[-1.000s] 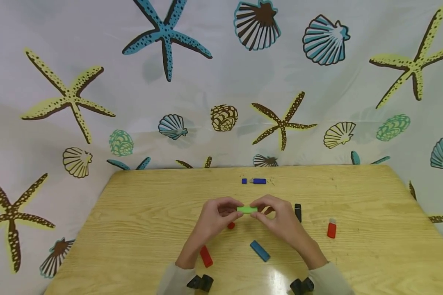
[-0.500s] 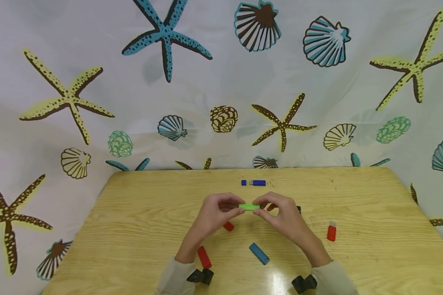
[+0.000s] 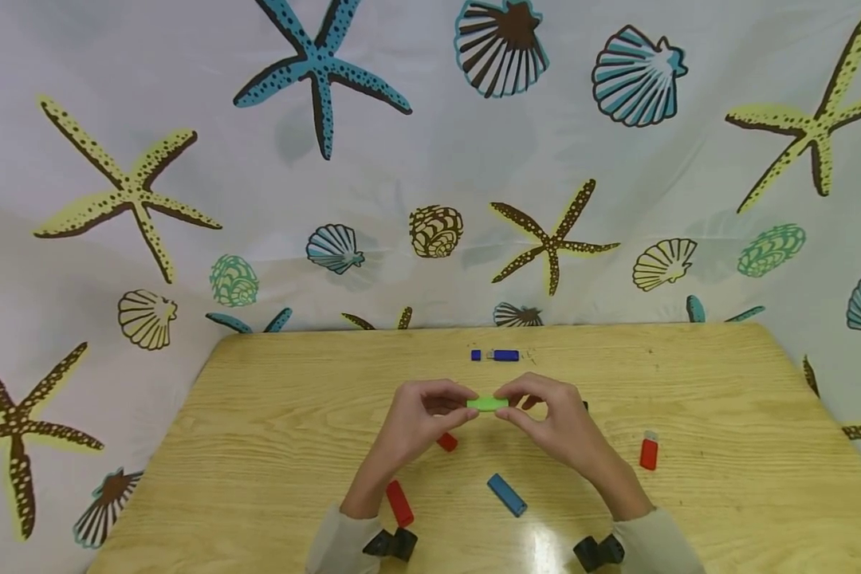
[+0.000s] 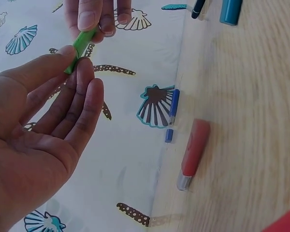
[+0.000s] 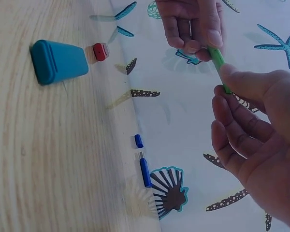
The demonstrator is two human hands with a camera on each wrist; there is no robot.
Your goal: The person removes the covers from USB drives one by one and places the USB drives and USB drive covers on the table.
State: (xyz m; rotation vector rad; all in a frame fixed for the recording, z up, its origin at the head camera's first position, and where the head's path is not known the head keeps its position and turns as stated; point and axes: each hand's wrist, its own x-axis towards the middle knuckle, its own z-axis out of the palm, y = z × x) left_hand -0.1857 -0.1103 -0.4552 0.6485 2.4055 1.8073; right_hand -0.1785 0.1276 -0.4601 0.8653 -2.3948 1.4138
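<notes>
1. Green stick point(image 3: 487, 404), head view: we find it raised above the wooden tabletop point(image 3: 280, 446), lying roughly level between the two hands and nearer to us than the blue stick point(image 3: 505, 355).

2. State of the grip: the left hand point(image 3: 416, 418) pinches one end of the green stick between thumb and fingers, and the right hand point(image 3: 561, 418) pinches the other. Both holds are narrow, and we note a short green length exposed between them.

3. Change: compared with one second ago, we see the hands and green stick slightly higher and farther right over the tabletop. The right hand now covers nearly all of the black stick point(image 3: 585, 406), while more of the red piece point(image 3: 447, 441) shows beside the left hand. Over the last half second the hold looks almost unchanged.

4. Meaning for the work in hand: we judge that the green stick is being steadied or worked from both ends. No separation is visible, and we cannot tell whether any force is applied.

5. Surroundings: the blue cap point(image 3: 476, 355) lies just apart from the blue stick; the teal stick point(image 3: 507, 495) lies between the forearms.
</notes>
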